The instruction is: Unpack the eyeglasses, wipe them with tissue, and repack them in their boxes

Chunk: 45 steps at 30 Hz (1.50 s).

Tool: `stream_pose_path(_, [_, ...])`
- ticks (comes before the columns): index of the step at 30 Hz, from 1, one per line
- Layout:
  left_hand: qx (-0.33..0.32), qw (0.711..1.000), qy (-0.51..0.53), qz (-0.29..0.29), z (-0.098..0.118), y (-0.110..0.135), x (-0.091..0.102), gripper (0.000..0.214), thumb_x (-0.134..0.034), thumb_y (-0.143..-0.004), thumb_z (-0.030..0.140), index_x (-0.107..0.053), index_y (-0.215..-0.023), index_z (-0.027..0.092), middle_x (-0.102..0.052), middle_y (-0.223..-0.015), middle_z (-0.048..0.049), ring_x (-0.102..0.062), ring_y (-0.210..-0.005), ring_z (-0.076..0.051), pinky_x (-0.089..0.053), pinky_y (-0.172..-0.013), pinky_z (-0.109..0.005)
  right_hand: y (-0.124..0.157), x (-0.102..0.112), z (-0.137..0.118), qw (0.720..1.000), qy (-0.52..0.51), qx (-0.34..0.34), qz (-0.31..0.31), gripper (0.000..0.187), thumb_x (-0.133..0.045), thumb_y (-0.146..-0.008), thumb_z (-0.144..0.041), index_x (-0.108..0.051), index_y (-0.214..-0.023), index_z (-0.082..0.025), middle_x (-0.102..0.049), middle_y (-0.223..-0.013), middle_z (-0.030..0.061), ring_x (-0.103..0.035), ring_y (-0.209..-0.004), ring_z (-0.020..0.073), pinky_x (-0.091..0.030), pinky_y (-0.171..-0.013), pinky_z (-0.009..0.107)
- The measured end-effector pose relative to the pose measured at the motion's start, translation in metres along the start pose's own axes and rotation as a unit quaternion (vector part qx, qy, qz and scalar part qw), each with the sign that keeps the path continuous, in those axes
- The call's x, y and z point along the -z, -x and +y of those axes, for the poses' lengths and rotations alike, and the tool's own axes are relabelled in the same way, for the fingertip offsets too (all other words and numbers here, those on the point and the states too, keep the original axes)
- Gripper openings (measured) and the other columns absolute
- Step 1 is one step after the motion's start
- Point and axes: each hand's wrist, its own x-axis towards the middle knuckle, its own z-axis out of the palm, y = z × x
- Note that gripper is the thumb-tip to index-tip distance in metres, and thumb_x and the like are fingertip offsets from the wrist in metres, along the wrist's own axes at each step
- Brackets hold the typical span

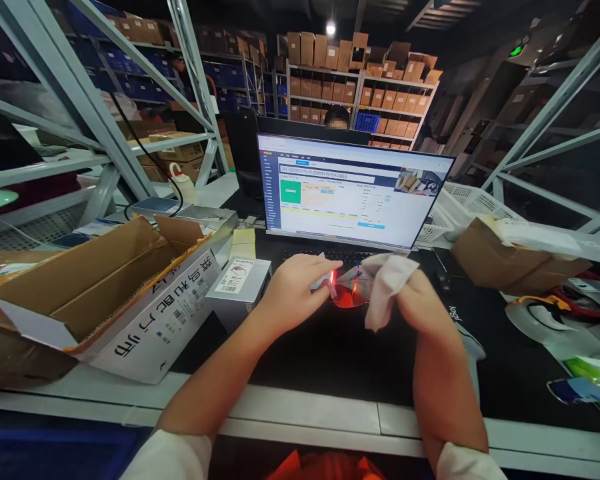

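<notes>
A pair of glasses with red, shiny lenses (pixel 347 297) is held up in front of the monitor. My left hand (pixel 300 290) pinches its left side between thumb and fingers. A crumpled white cloth (pixel 384 297) hangs from my right hand (pixel 420 300), whose fingers are closed around it and partly hidden by it. The cloth meets the right side of the glasses. Just left of my left hand, a grey box (pixel 257 273) with a white label showing a picture of glasses stands on the black mat (pixel 300 367).
A monitor (pixel 350 193) that is switched on stands behind my hands, with a keyboard (pixel 300 255) below it. An open cardboard carton (pixel 145 320) is at left. Another carton (pixel 510 257), a tape roll (pixel 535 320) and a mouse (pixel 467 340) lie to the right.
</notes>
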Motion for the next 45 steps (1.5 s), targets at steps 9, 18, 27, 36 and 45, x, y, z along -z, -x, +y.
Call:
stream_pose_path(9, [-0.055,0.998,0.028,0.010,0.006,0.000,-0.002,0.028,-0.066,-0.080,0.008,-0.071,-0.106,0.018,-0.077,-0.102,-0.0057,-0.072,-0.096,-0.021,-0.058,-0.088,-0.035,-0.011,0.013,-0.002,0.947,0.093,-0.058,-0.301,0.024,-0.048,-0.088,-0.023,-0.069,-0.078,-0.014,-0.074,-0.068,0.0047,-0.057,-0.042,0.0116,-0.043,-0.040,0.021])
stream_pose_path(18, [-0.027,1.000,0.008,-0.001,0.009,-0.001,-0.011,0.030,-0.063,-0.076,0.005,-0.073,-0.101,0.019,-0.078,-0.100,-0.0047,-0.074,-0.092,-0.021,-0.060,-0.086,-0.036,-0.014,0.008,-0.002,0.952,0.104,-0.046,-0.283,0.020,-0.050,-0.084,-0.017,-0.065,-0.071,-0.015,-0.071,-0.066,0.0027,-0.056,-0.047,0.0097,-0.043,-0.045,0.018])
stream_pose_path(27, [0.052,0.998,0.024,0.012,0.007,0.001,-0.007,0.030,-0.063,-0.079,0.009,-0.073,-0.105,0.019,-0.077,-0.106,-0.0046,-0.073,-0.097,-0.019,-0.057,-0.092,-0.032,-0.015,0.019,0.011,0.968,0.028,-0.074,-0.239,0.024,-0.054,-0.093,-0.036,-0.066,-0.092,-0.015,-0.073,-0.070,0.0055,-0.067,-0.050,0.0188,-0.052,-0.045,0.026])
stream_pose_path(36, [0.160,0.967,-0.057,0.187,-0.005,-0.001,0.003,0.031,-0.065,-0.073,0.010,-0.069,-0.101,0.022,-0.070,-0.082,0.0019,-0.064,-0.071,-0.014,-0.052,-0.068,-0.026,-0.047,0.005,0.039,0.971,-0.102,0.067,0.206,0.040,-0.051,-0.090,-0.057,-0.069,-0.092,-0.020,-0.071,-0.084,0.0068,-0.069,-0.072,0.0221,-0.056,-0.063,0.033])
stream_pose_path(45, [0.106,0.959,-0.090,0.246,-0.017,0.001,-0.016,0.031,-0.064,-0.076,0.009,-0.064,-0.105,0.021,-0.069,-0.087,-0.0002,-0.066,-0.077,-0.016,-0.053,-0.074,-0.030,-0.031,-0.095,0.034,0.970,-0.230,0.011,0.073,0.048,-0.052,-0.087,-0.056,-0.064,-0.116,-0.020,-0.071,-0.114,0.0121,-0.064,-0.116,0.0304,-0.057,-0.094,0.043])
